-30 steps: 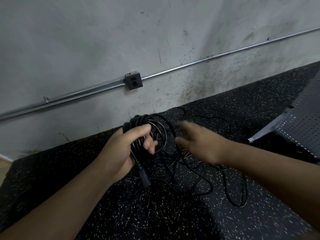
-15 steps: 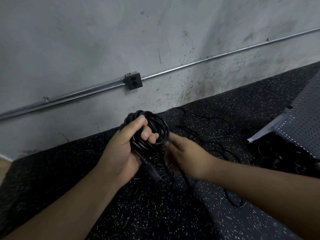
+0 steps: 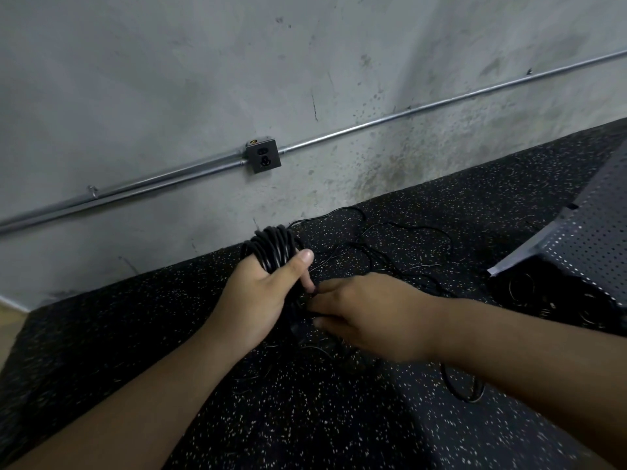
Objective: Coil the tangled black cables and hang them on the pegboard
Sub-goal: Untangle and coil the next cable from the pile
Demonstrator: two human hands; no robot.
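A thick coil of black cable [image 3: 271, 247] stands up out of my left hand [image 3: 261, 296], whose fingers and thumb are curled round its lower half. My right hand [image 3: 366, 317] is pressed against the coil's underside with curled fingers on the cable there; its fingertips are hidden. Loose tangled black cable [image 3: 383, 256] lies spread on the speckled black floor mat [image 3: 305, 418] behind and to the right of both hands. The grey perforated pegboard [image 3: 590, 245] leans at the right edge.
A concrete wall [image 3: 169, 79] rises just behind the mat, with a metal conduit [image 3: 373, 125] and a grey socket box [image 3: 263, 156] on it. More dark cable loops [image 3: 529, 293] lie under the pegboard's lower edge. One cable loop [image 3: 464, 388] lies by my right forearm.
My right hand came back from reaching out over the loose cable and closed in on the coil's lower side. The coil in my left hand turned more edge-on and looks tighter.
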